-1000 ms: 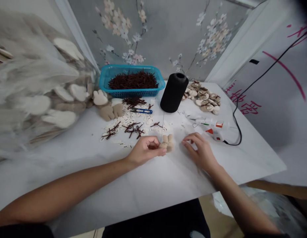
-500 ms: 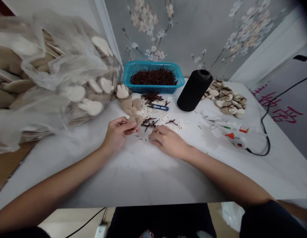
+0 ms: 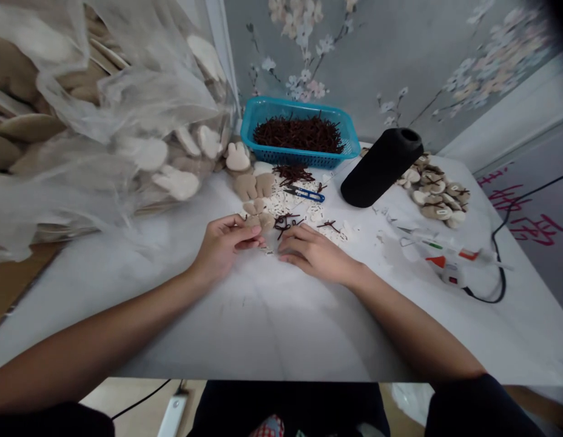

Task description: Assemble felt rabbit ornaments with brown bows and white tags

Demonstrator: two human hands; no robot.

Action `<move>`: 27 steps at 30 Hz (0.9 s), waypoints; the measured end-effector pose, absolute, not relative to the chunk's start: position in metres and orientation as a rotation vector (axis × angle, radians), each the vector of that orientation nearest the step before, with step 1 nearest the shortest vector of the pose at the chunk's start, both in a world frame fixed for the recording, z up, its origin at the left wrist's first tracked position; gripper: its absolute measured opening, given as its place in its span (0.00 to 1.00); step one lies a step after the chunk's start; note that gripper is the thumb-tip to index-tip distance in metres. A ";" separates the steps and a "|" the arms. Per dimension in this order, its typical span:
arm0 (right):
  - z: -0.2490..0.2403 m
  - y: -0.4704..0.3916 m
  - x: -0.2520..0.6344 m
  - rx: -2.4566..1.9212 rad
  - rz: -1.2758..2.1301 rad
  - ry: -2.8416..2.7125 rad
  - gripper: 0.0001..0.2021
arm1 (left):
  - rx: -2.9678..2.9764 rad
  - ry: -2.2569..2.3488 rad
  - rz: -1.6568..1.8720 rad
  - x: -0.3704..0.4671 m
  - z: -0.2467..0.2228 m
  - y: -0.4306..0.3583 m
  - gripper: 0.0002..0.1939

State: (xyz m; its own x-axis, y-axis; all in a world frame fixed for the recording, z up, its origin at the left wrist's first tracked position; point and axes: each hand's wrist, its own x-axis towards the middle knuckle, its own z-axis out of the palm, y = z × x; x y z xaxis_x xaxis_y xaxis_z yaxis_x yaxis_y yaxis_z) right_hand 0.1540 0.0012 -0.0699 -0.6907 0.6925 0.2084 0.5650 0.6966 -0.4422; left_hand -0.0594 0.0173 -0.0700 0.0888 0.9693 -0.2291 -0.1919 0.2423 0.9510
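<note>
My left hand (image 3: 223, 246) is closed, thumb against fingers, on a small beige rabbit-shaped plush piece (image 3: 265, 222). Just to its right, my right hand (image 3: 314, 254) rests low over the tabletop, fingers curled and close together; whatever is under the fingertips is hidden. Dark brown bows (image 3: 286, 223) lie beyond the fingers, among many small white printed labels (image 3: 314, 211). Above them sit blue-handled thread snips (image 3: 307, 194) and a pile of brown cord pieces (image 3: 294, 173). More beige plush pieces (image 3: 246, 186) lie beyond my left hand.
A blue basket (image 3: 300, 159) of brown cords stands at the back, with a black cylinder (image 3: 380, 167) beside it. Finished-looking plush pieces with bows (image 3: 438, 189) are heaped right, near a glue gun (image 3: 452, 273) and its cable. A clear bag (image 3: 140, 97) of plush pieces fills the left.
The camera view has turned, so the table things appear farther right. Both hands stay close together; the left still holds the plush piece, and the right remains low on the table.
</note>
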 end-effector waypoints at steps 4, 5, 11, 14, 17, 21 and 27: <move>-0.070 0.002 0.162 -1.019 0.500 -2.523 0.09 | 0.940 1.112 1.047 -0.057 -0.069 0.012 0.15; -0.070 0.002 0.163 -1.027 0.501 -2.527 0.08 | 0.950 1.105 1.035 -0.057 -0.069 0.011 0.15; -0.064 -0.008 0.158 -1.092 0.468 -2.553 0.07 | 1.008 1.126 0.977 -0.057 -0.069 0.004 0.15; -0.060 -0.020 0.161 -1.094 0.411 -2.517 0.07 | 1.024 1.138 0.965 -0.056 -0.069 0.001 0.16; -0.056 -0.032 0.167 -1.119 0.210 -2.306 0.06 | 1.028 1.135 0.906 -0.054 -0.070 -0.002 0.16; -0.054 -0.037 0.167 -1.125 -0.090 -2.108 0.03 | 1.029 1.129 0.805 -0.051 -0.068 -0.008 0.16; -0.056 -0.039 0.152 -1.210 -0.095 -2.234 0.06 | 1.126 1.156 0.718 -0.049 -0.067 -0.012 0.16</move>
